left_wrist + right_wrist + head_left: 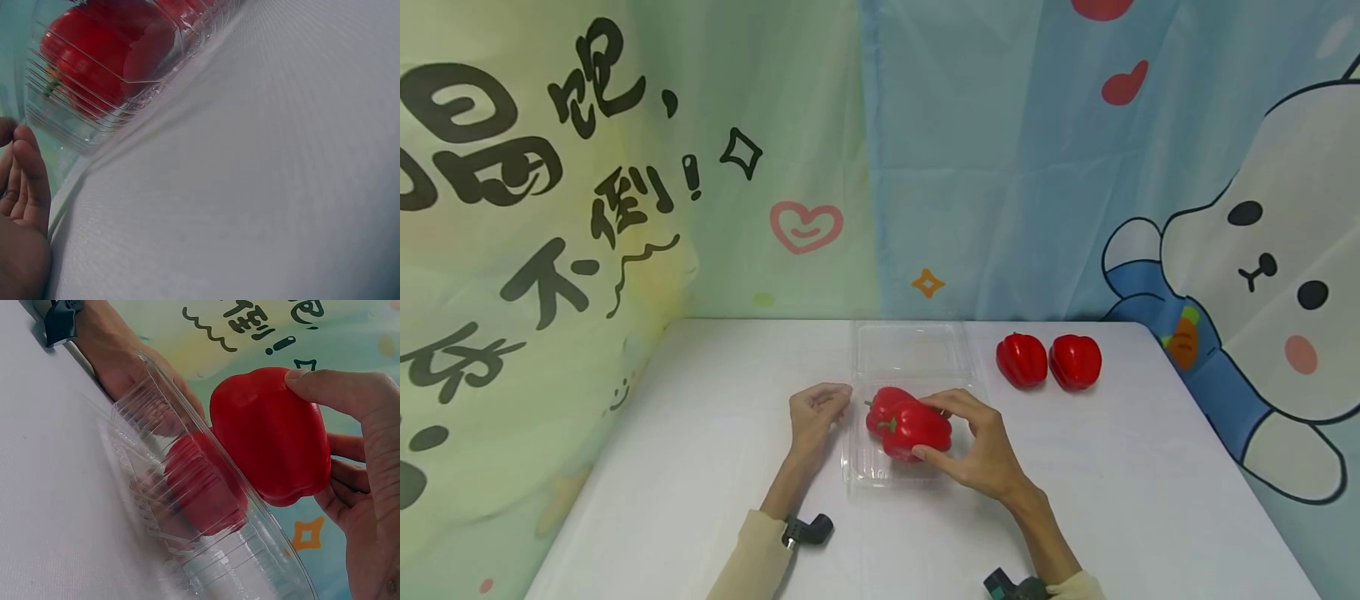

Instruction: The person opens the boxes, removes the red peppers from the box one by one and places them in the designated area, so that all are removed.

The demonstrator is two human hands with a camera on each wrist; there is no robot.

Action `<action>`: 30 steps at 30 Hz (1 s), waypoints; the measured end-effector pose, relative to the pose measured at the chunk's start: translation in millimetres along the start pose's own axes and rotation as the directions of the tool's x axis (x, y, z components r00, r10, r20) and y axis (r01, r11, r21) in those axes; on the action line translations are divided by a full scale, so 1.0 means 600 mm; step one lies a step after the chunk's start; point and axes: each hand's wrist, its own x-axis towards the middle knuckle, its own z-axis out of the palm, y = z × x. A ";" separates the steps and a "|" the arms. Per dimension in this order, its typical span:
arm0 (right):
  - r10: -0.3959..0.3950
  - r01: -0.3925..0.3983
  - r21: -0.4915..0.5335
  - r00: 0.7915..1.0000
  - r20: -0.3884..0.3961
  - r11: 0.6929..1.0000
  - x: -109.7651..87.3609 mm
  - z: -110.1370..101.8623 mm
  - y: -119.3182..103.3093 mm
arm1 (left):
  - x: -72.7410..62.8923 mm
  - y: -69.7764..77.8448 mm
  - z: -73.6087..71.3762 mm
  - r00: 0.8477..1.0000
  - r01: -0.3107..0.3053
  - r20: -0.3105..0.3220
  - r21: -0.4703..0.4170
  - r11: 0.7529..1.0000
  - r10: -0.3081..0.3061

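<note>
My right hand [981,446] holds a red bell pepper [272,437], thumb on one side and fingers on the other. This pepper is above a clear plastic clamshell container [872,477], overlapping another red bell pepper [887,408] that sits inside. Green stems of both point left in the head view. At the container's left side, my left hand [818,414] has its thumb and fingertips brought together on the rim. In the left wrist view the left hand [25,187] shows only partly, beside the ribbed container wall [81,137].
Two more red bell peppers, one [1022,360] beside the other [1076,362], stand at the back right of the white table [715,400]. The container's lid [910,350] lies folded open toward the back. A printed cloth [775,100] hangs behind the table.
</note>
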 end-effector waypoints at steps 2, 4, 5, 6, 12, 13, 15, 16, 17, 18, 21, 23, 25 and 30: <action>0.000 0.000 -0.002 1.000 -0.002 1.000 0.000 0.000 0.002 | 0.000 0.000 0.000 1.000 0.009 -0.004 -0.005 1.000 -0.009; -0.005 0.005 -0.002 1.000 -0.005 1.000 0.000 0.000 0.004 | 0.000 0.000 -0.001 1.000 0.013 -0.008 -0.010 1.000 -0.013; -0.006 0.006 -0.003 1.000 -0.006 1.000 -0.001 0.000 0.005 | 0.000 -0.001 -0.001 1.000 0.015 -0.010 -0.008 1.000 -0.015; -0.005 0.005 -0.004 1.000 -0.008 1.000 -0.001 0.000 0.006 | 0.000 0.000 -0.001 1.000 0.016 -0.011 -0.004 1.000 -0.016; 0.006 -0.006 -0.002 1.000 -0.013 1.000 -0.005 -0.002 0.005 | -0.003 0.000 -0.001 1.000 0.022 -0.017 0.007 1.000 -0.022; 0.007 -0.007 0.001 1.000 -0.013 1.000 -0.006 -0.002 0.005 | -0.004 0.000 -0.001 1.000 0.024 -0.018 0.008 1.000 -0.024; 0.010 -0.010 0.003 1.000 -0.011 1.000 -0.006 -0.003 0.004 | -0.005 -0.001 0.000 0.999 0.030 -0.021 0.010 0.999 -0.030; 0.011 -0.011 0.003 1.000 -0.012 1.000 -0.007 -0.003 0.005 | -0.005 -0.002 0.000 0.999 0.031 -0.022 0.008 0.999 -0.031; 0.010 -0.010 0.003 1.000 -0.012 1.000 -0.007 -0.003 0.005 | -0.005 -0.003 0.000 0.999 0.032 -0.023 0.005 0.999 -0.032; 0.009 -0.009 0.003 1.000 -0.014 1.000 -0.007 -0.003 0.005 | -0.005 -0.003 0.000 0.999 0.035 -0.023 0.005 0.999 -0.035; -0.001 0.001 -0.007 1.000 -0.021 1.000 -0.007 -0.002 0.007 | -0.005 -0.003 0.000 0.999 0.027 -0.018 0.005 1.000 -0.027; -0.009 0.009 -0.010 1.000 -0.026 1.000 -0.006 -0.002 0.008 | -0.005 -0.002 0.000 1.000 0.018 -0.013 0.010 1.000 -0.018; -0.015 0.014 -0.011 0.999 -0.030 1.000 -0.006 -0.003 0.007 | -0.004 -0.001 0.001 1.000 0.011 -0.010 0.013 1.000 -0.011; -0.018 0.018 -0.002 0.999 -0.041 1.000 -0.003 -0.006 0.007 | -0.001 0.000 0.001 1.000 0.012 -0.009 -0.007 1.000 -0.012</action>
